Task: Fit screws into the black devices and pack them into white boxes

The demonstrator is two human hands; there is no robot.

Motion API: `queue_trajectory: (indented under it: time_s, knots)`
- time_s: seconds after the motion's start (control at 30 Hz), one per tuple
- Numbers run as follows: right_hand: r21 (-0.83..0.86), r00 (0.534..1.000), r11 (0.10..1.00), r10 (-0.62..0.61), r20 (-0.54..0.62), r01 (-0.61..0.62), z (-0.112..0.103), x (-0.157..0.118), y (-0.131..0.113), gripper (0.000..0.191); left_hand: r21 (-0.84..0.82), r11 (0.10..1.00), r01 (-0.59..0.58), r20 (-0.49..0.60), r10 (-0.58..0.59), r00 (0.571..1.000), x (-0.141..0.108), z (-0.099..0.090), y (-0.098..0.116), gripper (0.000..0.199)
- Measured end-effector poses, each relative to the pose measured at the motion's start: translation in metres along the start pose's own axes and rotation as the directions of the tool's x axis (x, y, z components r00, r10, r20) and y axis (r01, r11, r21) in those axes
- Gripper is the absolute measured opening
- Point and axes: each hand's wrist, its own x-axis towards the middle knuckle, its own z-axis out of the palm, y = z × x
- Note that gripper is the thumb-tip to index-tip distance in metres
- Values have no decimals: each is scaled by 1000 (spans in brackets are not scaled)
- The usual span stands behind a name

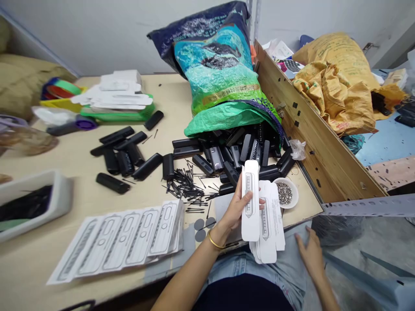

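Observation:
My left hand (234,211), with a gold bangle at the wrist, is closed around a narrow white printed carton (250,226) held upright above the table's front edge. The carton looks flat and bears a drawing of a long slotted device. Just behind and below it, a stack of similar flat cartons (268,252) overlaps the table edge and my lap. My right hand (309,250) lies by my thigh with fingers spread and nothing in it. A white bowl of small metal pieces (285,193) stands beyond the stack.
Black plastic device bodies (216,159) spill from a large colourful sack (227,86). Thin black sticks (188,183) lie in a loose heap. Printed white sheets (113,242) overlap at the front left. A wooden board (317,129) borders the right side; a white bin (61,198) stands left.

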Motion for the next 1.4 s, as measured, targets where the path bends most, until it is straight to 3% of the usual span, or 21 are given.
queue_trajectory:
  time_s: [0.07, 0.13, 0.2, 0.27, 0.33, 0.43, 0.57, 0.7, 0.87, 0.93, 1.03, 1.1, 1.17, 1.3, 1.4]
  knots:
    - [15, 987, 998, 63, 146, -66, -40, 24, -23, 48, 42, 999, 18, 9, -19, 1000, -6, 3, -1, 95]
    - [127, 999, 991, 45, 24, -47, -71, 46, -64, 38, 81, 996, 23, 30, -26, 999, -12, 5, -3, 96]
    - [345, 991, 929, -130, -26, 131, -78, 57, -118, 36, 133, 991, 25, 67, -34, 997, -17, 8, -5, 97]
    - [503, 929, 823, -357, 100, 262, -62, 56, -175, 39, 211, 977, -11, 85, -7, 996, -21, 9, -6, 97]
    - [589, 858, 755, -476, 191, 288, -32, 48, -220, 43, 312, 945, -96, 51, 84, 995, -23, 7, -2, 94]
    - [699, 879, 695, -427, 211, 170, 11, 36, -255, 52, 433, 880, -194, 2, 214, 977, -25, -3, 11, 87]
    - [822, 871, 568, -381, 310, -45, 38, 36, -259, 38, 505, 841, -192, -26, 238, 971, -30, -16, 24, 81]
    - [833, 849, 550, -408, 337, -66, 46, 40, -256, 22, 517, 843, -152, -100, 235, 967, -32, -22, 18, 67]
    - [855, 891, 518, -373, 259, -32, 47, 40, -260, 27, 385, 917, -108, -163, 182, 970, -31, -28, 8, 87]
    - [867, 873, 493, -390, 292, -69, 46, 41, -262, 23, 383, 920, -86, -168, 161, 972, -34, -30, 7, 91]
    - [862, 839, 464, -369, 399, -206, 47, 45, -263, 23, 529, 845, -85, -169, 203, 965, -42, -31, 3, 95]
    - [829, 826, 479, -313, 470, -290, 48, 44, -263, 25, 624, 777, -83, -164, 234, 958, -46, -31, 0, 96]
    - [798, 827, 526, -280, 488, -294, 48, 38, -262, 27, 651, 756, -65, -161, 221, 962, -49, -31, -2, 97]
    - [789, 868, 603, -321, 378, -121, 45, 16, -251, 30, 573, 817, -60, -139, 169, 976, -53, -37, 1, 100]
    - [761, 878, 639, -293, 378, -114, 43, 11, -241, 30, 522, 849, -86, -95, 158, 983, -61, -48, 4, 86]
